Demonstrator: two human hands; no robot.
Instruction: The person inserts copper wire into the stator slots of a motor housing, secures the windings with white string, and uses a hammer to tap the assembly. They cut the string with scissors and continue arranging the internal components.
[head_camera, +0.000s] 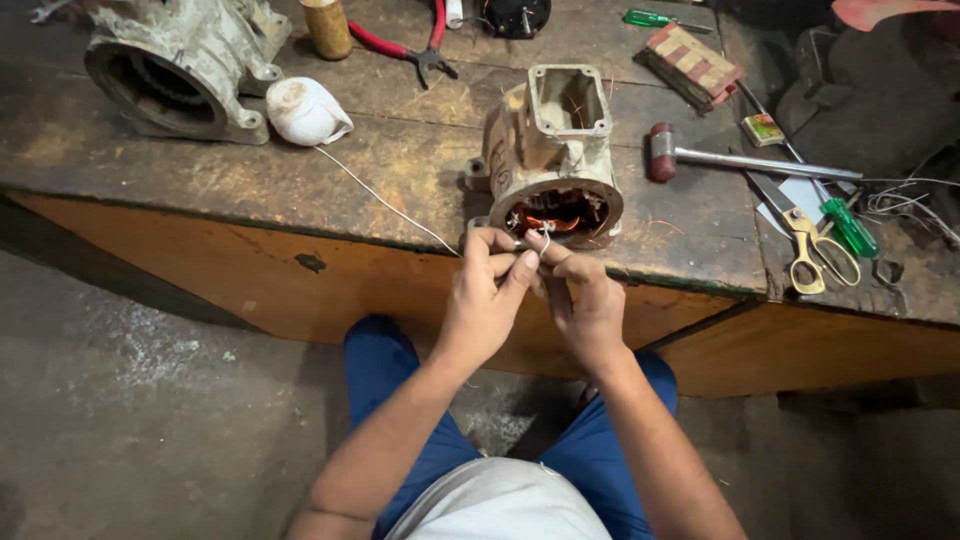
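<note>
At centre frame I see the left hand (484, 290) and right hand (585, 300) meeting at the bench edge, just below the open end of the motor housing (550, 150). Fingertips of both hands are closed in a pinch on a thin white string (385, 203). The string runs up and left across the wooden workbench (300, 180) to a white spool (305, 110) in the upper left. Copper windings (550, 222) show inside the housing mouth. A hammer (740, 160) and yellow-handled scissors (815, 250) lie at right, well apart from the hands.
</note>
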